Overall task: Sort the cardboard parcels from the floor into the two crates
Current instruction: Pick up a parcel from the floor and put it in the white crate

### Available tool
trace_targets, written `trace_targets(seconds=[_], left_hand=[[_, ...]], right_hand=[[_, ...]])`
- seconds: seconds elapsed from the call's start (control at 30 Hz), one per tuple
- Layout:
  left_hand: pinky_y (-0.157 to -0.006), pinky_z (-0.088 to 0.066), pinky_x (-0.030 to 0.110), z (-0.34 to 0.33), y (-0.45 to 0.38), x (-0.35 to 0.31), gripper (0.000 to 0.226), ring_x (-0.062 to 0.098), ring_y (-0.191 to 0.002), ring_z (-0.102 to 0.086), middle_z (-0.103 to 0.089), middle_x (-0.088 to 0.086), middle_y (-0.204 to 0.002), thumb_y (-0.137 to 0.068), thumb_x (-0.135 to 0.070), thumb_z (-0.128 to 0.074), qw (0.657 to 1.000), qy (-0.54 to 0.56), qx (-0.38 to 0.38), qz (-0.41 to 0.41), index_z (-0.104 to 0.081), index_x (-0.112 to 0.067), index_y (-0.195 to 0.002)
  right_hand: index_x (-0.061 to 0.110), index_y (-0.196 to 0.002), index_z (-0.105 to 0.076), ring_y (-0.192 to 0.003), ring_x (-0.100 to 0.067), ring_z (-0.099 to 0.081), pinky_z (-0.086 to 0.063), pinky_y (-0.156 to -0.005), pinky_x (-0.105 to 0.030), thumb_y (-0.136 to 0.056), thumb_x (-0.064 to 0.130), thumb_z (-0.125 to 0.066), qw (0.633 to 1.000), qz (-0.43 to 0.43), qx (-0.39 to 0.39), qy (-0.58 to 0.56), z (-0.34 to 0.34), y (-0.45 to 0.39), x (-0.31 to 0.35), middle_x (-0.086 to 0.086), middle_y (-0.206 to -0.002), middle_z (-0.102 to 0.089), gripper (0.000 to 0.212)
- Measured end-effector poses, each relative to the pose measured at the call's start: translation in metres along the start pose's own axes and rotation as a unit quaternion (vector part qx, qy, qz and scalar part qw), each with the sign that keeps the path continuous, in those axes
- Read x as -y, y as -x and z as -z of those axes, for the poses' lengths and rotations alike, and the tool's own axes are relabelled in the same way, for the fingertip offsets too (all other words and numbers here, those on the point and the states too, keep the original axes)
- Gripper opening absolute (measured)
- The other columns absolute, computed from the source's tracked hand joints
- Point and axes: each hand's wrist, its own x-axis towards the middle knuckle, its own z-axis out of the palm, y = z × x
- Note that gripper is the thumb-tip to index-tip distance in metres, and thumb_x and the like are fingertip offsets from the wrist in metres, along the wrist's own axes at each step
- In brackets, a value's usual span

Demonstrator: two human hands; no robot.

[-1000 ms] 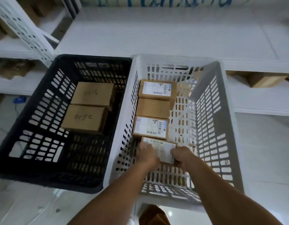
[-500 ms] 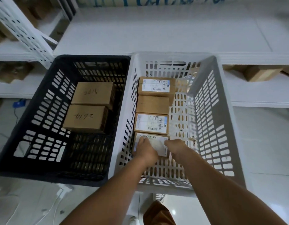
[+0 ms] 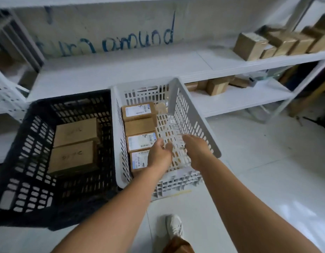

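Two crates stand side by side on the floor. The black crate [image 3: 17,157] on the left holds two plain cardboard parcels [image 3: 75,132] with handwriting on top. The white crate [image 3: 192,121] on the right holds a row of several parcels along its left wall; the nearest, labelled parcel [image 3: 138,160] lies flat at the row's near end. My left hand [image 3: 159,155] hovers over that parcel's right edge with relaxed fingers and holds nothing. My right hand [image 3: 196,150] is above the crate's bare right half, also empty.
White shelving [image 3: 121,70] runs behind the crates, with blue writing on the wall above. More cardboard boxes [image 3: 267,44] sit on the upper shelf at the right and boxes [image 3: 216,86] on the lower shelf. My white shoe [image 3: 174,227] is on the tiled floor.
Both hands have let go of the labelled parcel, which now lies in the white crate, and have lifted to the right. My head has risen and turned, showing more shelf and wall.
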Motion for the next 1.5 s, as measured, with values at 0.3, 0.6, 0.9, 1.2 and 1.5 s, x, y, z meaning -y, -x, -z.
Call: trace_targets(seconds=[0.3,0.6,0.9,1.2,1.5], left_hand=[[-0.097,-0.038,0.026,-0.07,0.088,-0.017,0.042,0.022,-0.126,-0.049,-0.051,0.005,-0.141,-0.099,-0.029,-0.043,0.992,0.002,0.086,-0.09,-0.048,-0.011,-0.137],[-0.105,-0.042,0.037,-0.188,0.168,0.014,0.046,0.02,-0.123,-0.052,-0.053,0.007,-0.137,-0.099,-0.033,-0.042,0.965,-0.039,0.251,-0.069,-0.044,-0.013,-0.14],[-0.084,-0.046,0.03,-0.304,0.247,0.049,0.043,0.02,-0.102,-0.057,-0.057,0.014,-0.124,-0.097,-0.033,-0.041,0.933,-0.13,0.336,-0.018,-0.051,-0.008,-0.131],[-0.103,-0.039,0.051,-0.404,0.307,0.083,0.05,0.043,-0.103,-0.057,-0.051,0.029,-0.126,-0.096,-0.032,-0.037,0.908,-0.204,0.363,0.048,-0.041,0.005,-0.13],[-0.102,-0.036,0.059,-0.459,0.296,0.134,0.052,0.031,-0.126,-0.02,-0.041,0.032,-0.132,-0.094,-0.034,-0.037,0.904,-0.22,0.353,0.101,-0.04,0.008,-0.125]], right_hand=[[0.02,-0.097,-0.06,-0.057,-0.014,-0.036,-0.031,-0.053,-0.025,-0.093,0.021,-0.049,0.976,-0.015,-0.143,-0.16,0.088,0.079,-0.073,0.001,-0.073,-0.048,0.011],[-0.005,-0.118,-0.056,-0.074,-0.024,-0.041,-0.032,-0.071,-0.029,-0.092,0.023,-0.047,0.927,-0.092,-0.25,-0.266,0.186,0.13,-0.186,-0.025,-0.102,-0.056,0.039],[0.007,-0.097,-0.061,-0.091,-0.028,-0.056,-0.031,-0.07,-0.03,-0.091,0.027,-0.047,0.862,-0.178,-0.324,-0.347,0.286,0.175,-0.303,-0.01,-0.135,-0.049,0.024],[0.017,-0.091,-0.055,-0.061,-0.015,-0.033,-0.026,-0.055,-0.026,-0.094,0.031,-0.048,0.818,-0.253,-0.342,-0.388,0.372,0.209,-0.396,-0.003,-0.081,-0.042,0.016],[-0.008,-0.105,-0.053,-0.06,-0.013,-0.027,-0.024,-0.059,-0.028,-0.095,0.03,-0.046,0.81,-0.271,-0.355,-0.38,0.407,0.19,-0.468,-0.003,-0.077,-0.034,0.04]])
